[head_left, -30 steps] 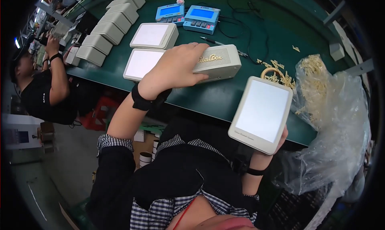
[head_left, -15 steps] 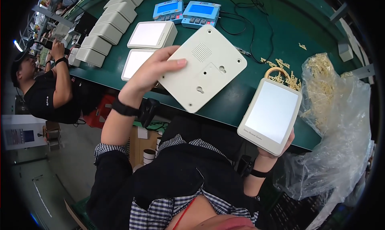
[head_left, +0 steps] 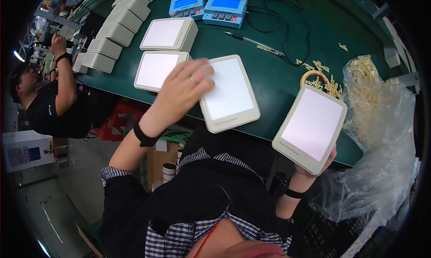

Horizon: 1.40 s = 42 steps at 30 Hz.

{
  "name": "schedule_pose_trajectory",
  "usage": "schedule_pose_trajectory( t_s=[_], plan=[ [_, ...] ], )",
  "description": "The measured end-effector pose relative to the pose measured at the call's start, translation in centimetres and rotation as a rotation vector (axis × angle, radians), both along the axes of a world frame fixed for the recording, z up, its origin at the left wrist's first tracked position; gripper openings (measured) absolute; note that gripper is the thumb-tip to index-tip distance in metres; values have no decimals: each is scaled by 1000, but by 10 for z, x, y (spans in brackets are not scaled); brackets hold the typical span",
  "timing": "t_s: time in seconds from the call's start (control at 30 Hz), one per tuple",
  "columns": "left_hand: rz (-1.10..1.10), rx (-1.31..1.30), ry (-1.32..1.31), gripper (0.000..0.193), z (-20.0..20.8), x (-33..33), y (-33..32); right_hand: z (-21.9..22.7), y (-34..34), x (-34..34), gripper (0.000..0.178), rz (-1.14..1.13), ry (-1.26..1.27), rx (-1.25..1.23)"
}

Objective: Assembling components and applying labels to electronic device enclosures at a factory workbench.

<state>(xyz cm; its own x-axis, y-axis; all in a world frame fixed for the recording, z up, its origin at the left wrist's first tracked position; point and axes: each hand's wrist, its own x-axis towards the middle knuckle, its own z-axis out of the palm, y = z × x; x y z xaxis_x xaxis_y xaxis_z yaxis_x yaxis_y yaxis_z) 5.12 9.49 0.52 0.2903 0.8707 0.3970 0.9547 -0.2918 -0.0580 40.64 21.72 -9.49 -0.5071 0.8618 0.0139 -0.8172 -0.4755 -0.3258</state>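
My left hand (head_left: 186,85) curls its fingers over the upper left edge of a flat cream speaker (head_left: 229,94) with a glossy white front. Its thumb is hidden. The speaker's front faces up, near the table's front edge. At the right, my right hand (head_left: 330,158) grips a second cream speaker (head_left: 310,123) from beneath and along its lower right edge, white front upward. Most of that hand is hidden behind the speaker. Two more cream speakers, one farther back (head_left: 167,34) and one nearer (head_left: 157,70), lie on the table left of my left hand.
A row of cream casings (head_left: 116,33) runs along the far left. Two blue devices with screens (head_left: 224,8) and cables stand at the back. A pen (head_left: 251,43), tape ring (head_left: 310,76), small pale parts (head_left: 332,86) and a clear bag (head_left: 372,105) lie rightward. A co-worker (head_left: 49,98) stands left.
My left hand has turned its speaker over from the back, with grille and keyhole slots, to the white front. The pen now shows. The right speaker has shifted slightly right.
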Motion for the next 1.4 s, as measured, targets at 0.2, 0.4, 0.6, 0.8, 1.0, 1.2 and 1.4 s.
schedule_pose_trajectory(
  t_s=[0.2,0.4,0.6,0.8,1.0,1.2,1.4],
  plan=[
    [595,-142,-504,59,29,55,11,12,-5,-11,56,25,-48,72],
    [710,-391,-107,82,4,83,36,30,-6,-20,55,65,-482,166],
    [550,-308,-112,81,-3,60,41,55,30,-45,51,246,-594,130],
    [552,-247,-203,79,-9,55,40,70,31,-72,52,108,-780,343],
    [589,-105,-301,75,-13,57,43,63,32,-77,53,66,-753,336],
    [573,-78,-326,77,-15,54,40,35,28,-84,49,-58,-942,451],
    [546,-60,-364,80,-15,51,39,20,15,-88,47,-185,-972,546]
  ],
)
